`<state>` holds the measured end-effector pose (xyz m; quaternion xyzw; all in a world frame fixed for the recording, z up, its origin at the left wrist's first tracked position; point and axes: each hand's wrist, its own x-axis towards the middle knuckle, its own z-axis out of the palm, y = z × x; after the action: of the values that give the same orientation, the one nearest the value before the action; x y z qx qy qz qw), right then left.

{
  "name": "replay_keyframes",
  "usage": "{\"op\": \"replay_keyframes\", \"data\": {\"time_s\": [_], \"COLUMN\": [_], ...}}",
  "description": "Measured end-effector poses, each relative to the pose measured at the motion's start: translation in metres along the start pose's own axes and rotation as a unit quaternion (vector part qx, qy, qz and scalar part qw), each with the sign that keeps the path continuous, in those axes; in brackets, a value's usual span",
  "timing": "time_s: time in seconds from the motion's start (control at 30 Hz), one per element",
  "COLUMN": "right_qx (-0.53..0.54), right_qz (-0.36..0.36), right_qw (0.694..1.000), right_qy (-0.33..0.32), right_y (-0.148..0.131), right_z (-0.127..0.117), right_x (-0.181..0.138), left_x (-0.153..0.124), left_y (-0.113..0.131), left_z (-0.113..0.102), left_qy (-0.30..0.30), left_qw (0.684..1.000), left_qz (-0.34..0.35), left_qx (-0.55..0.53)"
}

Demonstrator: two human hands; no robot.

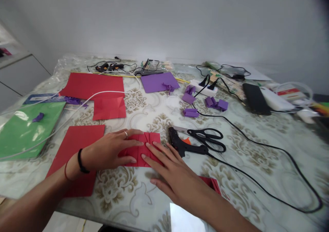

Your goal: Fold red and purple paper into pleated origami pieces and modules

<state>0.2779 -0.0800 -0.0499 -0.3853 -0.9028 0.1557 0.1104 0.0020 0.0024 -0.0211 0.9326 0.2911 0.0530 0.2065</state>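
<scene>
- Patterned worktop (144, 195): set against a pale wall (164, 22).
- Red sheet (70, 144): flat, partly beneath the left wrist and forearm.
- Left hand (109, 151) and right hand (176, 173): both hands palm down, fingers spread and extended, grasping nothing.
- Creased red paper (136, 152): on the worktop, under both hands' fingers, between red sheet and glue gun (177, 140).
- Creases: judged to be at the pressing-flat step; the next move would call for even fingertip pressure along them.

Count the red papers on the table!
5: folded paper under the left hand and right hand; sheet beneath left wrist; square behind that; wide sheet farthest back; piece by right forearm. Others may be hidden.
</scene>
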Motion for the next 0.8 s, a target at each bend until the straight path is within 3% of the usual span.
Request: {"op": "replay_keyframes", "data": {"time_s": [0.23, 0.53, 0.8], "right_qx": [-0.033, -0.046, -0.063], "right_qz": [-0.004, -0.021, -0.013], "right_qw": [0.998, 0.993, 0.994], "right_qy": [0.060, 0.109, 0.089], "right_y": [0.001, 0.001, -0.002], "right_z": [-0.002, -0.006, -0.003], "right_x": [-0.001, -0.003, -0.003], "left_x": [0.003, 0.008, 0.014], "left_y": [0.005, 0.009, 0.027], "left_z": [0.002, 0.010, 0.019], "left_qy": [-0.004, 0.038, 0.064], "left_qw": [0.999, 0.994, 0.993], "left_qz": [0.017, 0.058, -0.014], "left_qx": [0.038, 0.085, 0.102]}}
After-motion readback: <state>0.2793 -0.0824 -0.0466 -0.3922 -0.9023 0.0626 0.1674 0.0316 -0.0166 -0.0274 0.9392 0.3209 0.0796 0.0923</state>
